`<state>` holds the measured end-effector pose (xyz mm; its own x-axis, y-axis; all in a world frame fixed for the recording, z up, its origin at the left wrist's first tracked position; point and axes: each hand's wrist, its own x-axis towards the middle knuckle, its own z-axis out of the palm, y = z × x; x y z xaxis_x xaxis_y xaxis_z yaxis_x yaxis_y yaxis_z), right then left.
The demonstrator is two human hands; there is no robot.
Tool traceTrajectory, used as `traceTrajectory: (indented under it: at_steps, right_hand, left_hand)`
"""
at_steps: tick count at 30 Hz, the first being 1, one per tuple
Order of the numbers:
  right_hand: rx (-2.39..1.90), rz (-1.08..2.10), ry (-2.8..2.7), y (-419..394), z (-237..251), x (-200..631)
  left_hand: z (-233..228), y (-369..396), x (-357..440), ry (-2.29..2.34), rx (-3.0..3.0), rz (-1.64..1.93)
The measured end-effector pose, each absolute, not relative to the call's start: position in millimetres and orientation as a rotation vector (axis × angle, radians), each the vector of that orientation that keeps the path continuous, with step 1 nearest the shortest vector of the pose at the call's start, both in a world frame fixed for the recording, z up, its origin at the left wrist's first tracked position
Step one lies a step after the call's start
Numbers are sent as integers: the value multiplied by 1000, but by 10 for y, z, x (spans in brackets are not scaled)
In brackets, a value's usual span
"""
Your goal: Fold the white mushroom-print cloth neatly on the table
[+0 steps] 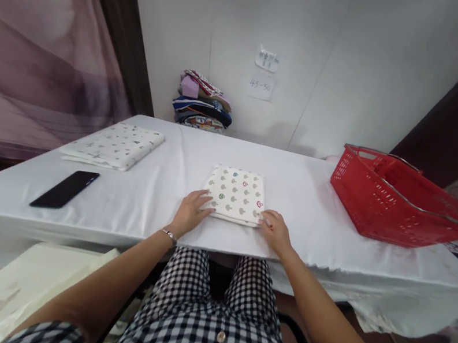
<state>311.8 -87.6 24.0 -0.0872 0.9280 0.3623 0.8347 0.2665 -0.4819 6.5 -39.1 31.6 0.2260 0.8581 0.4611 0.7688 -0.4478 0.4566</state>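
A small folded white cloth, printed with grey tree-like shapes and a few red, green and blue ones, lies flat on the white-covered table in front of me. My left hand, with a bracelet at the wrist, holds its near left side, thumb and fingers at the edge. At the near right corner my right hand grips the same cloth with bent fingers. The undersides of both hands are hidden, and so are the cloth's lower layers.
On the left lies a larger folded patterned cloth, with a black phone nearer me. A stack of folded fabrics stands against the back wall. A red basket with metal handles sits at the right. Paper notes hang on the wall.
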Motion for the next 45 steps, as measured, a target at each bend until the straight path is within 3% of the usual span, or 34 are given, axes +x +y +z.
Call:
traceTrajectory:
  at_steps: [9, 17, 29, 45]
  right_hand:
    - [-1453, 8, -2348, -782, 456, 3000]
    - [-1400, -48, -2390, -910, 333, 3024]
    - [-1336, -396, -2384, -885, 219, 2997]
    - [-1607, -617, -2463, -722, 327, 2665]
  left_hand:
    - [453, -322, -71, 1345, 2652, 765]
    - [220, -431, -169, 1357, 2658, 906]
    - [225, -341, -192, 1342, 2922, 713]
    - [386, -316, 94, 1411, 3108, 512]
